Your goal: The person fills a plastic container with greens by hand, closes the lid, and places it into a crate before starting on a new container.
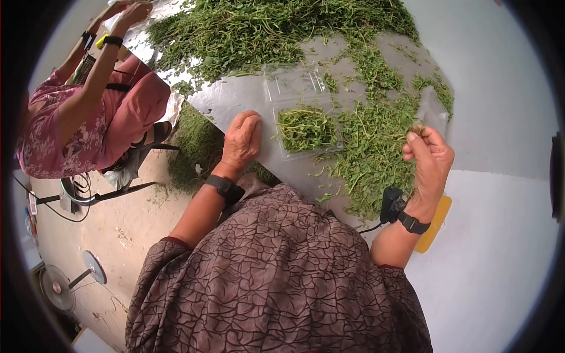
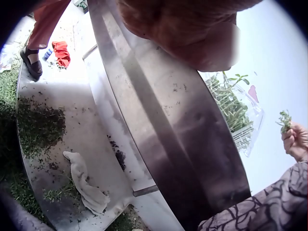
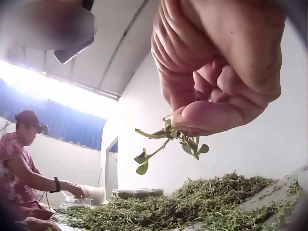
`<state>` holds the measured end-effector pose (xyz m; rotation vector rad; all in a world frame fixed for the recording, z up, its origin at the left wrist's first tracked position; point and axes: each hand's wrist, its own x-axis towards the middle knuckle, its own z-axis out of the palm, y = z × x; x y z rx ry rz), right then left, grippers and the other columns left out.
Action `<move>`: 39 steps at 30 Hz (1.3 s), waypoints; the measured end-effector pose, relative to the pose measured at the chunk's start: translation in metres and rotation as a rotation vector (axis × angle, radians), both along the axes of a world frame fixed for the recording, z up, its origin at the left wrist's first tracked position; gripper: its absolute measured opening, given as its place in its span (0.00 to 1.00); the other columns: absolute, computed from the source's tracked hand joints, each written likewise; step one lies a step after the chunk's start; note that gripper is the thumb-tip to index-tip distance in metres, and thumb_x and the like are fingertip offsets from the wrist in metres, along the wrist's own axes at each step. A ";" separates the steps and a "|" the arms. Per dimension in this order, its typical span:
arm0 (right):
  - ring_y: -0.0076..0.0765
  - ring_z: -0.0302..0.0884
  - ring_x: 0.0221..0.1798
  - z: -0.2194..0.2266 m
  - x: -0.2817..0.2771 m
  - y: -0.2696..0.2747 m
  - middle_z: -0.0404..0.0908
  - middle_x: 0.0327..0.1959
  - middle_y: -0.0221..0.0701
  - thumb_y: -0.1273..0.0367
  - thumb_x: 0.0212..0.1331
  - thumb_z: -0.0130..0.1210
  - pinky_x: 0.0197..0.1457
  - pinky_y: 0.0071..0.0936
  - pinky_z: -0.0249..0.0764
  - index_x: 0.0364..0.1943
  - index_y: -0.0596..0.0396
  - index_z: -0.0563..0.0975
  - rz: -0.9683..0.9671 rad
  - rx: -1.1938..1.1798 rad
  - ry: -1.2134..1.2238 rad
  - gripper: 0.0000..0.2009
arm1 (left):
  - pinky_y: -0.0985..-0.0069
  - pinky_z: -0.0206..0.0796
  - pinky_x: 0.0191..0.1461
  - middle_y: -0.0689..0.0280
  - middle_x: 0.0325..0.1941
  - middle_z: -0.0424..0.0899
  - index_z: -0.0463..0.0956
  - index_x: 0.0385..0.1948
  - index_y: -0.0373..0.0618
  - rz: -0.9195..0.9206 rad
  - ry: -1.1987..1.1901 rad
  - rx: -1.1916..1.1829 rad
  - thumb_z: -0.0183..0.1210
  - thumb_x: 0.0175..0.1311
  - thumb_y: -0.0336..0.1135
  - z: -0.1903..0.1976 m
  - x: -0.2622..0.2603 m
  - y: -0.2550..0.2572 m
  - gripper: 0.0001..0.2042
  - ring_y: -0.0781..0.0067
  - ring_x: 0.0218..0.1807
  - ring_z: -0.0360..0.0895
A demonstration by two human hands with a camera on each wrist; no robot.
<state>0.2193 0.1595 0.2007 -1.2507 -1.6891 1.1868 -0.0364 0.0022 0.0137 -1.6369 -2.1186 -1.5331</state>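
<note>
Tray (image 1: 306,132) of herbs mid-table (image 1: 247,97), left hand (image 1: 240,143) left of it, right hand (image 1: 428,157) right, herb heap (image 1: 265,29) far

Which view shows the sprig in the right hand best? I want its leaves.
The right wrist view: the sprig hangs close-up from the right hand. Head view hides it; left wrist shows it tiny.

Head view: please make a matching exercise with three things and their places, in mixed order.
1. small green herb sprig
2. clear plastic clamshell box
3. left hand

A. resting on the grey metal table, beside the box
B. pinched in the right hand
C. open on the table, with green sprigs inside

Pairs: 1-B, 2-C, 3-A
</note>
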 end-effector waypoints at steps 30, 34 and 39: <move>0.44 0.80 0.44 -0.079 -0.038 -0.032 0.81 0.45 0.43 0.73 0.56 0.55 0.47 0.33 0.75 0.45 0.61 0.78 0.263 0.199 -0.339 0.12 | 0.65 0.70 0.45 0.55 0.39 0.77 0.72 0.35 0.39 -0.093 -0.073 -0.043 0.54 0.56 0.20 0.007 -0.008 -0.005 0.07 0.51 0.42 0.76; 0.47 0.76 0.50 -0.081 -0.039 -0.040 0.81 0.46 0.42 0.74 0.53 0.56 0.54 0.37 0.72 0.42 0.60 0.80 0.332 0.522 -0.442 0.12 | 0.67 0.69 0.49 0.55 0.45 0.75 0.73 0.39 0.40 -0.224 -0.156 -0.076 0.54 0.57 0.20 0.014 -0.014 -0.015 0.09 0.53 0.46 0.75; 0.49 0.71 0.57 -0.079 -0.039 -0.047 0.80 0.50 0.40 0.75 0.51 0.57 0.61 0.39 0.67 0.41 0.59 0.80 0.396 0.598 -0.498 0.12 | 0.63 0.68 0.52 0.53 0.52 0.72 0.75 0.42 0.44 -0.348 -0.068 -0.088 0.56 0.53 0.21 0.025 -0.012 -0.028 0.13 0.50 0.51 0.73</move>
